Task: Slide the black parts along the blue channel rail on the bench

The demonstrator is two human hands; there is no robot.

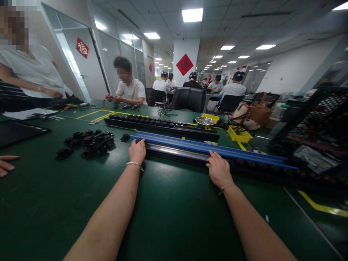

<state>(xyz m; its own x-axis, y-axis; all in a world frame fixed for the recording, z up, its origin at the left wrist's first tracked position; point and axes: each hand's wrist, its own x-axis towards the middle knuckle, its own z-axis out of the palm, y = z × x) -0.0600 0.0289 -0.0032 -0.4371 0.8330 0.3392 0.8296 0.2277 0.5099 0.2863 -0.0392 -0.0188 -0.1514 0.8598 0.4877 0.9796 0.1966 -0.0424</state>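
1. Nearest the camera, two bare forearms (108, 214) reach over the green table (168, 224).
2. The left hand (137, 152) is at the left end of the near rail (168, 156), fingers curled together over a small dark piece (138, 140); whether they clamp it, I cannot tell.
3. The right hand (219, 169) is farther along that rail, fingers slightly apart, tips at its shiny strip (179, 151).
4. The near rail lies across the table, with the blue rail (217, 148) just behind it.
5. Behind both lies the far rail (160, 127), carrying a row of black parts.
6. A pile of black parts (91, 143) sits left of the left hand.
7. Beyond are a metal bowl (205, 121), a yellow tray (239, 135) and a seated person (132, 90).
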